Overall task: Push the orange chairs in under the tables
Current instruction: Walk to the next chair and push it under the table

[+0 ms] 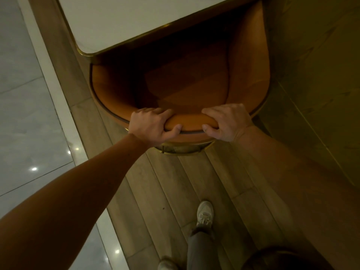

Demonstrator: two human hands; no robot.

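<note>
An orange tub chair (187, 78) with a curved back stands in front of me, its seat partly under a white table (120, 22) with a brass edge. My left hand (153, 125) grips the top of the chair's backrest, fingers over the inside and thumb on the outside. My right hand (228, 121) grips the same rim a little to the right in the same way. A brass ring at the chair's base (183, 150) shows below my hands.
Wooden floorboards (175, 191) run under the chair and my feet; my white shoe (204, 213) is behind the chair. Glossy pale tiles (29, 123) lie to the left. A wood-panelled wall (321, 75) stands close on the chair's right. Another rounded dark object (282, 258) sits at the bottom right.
</note>
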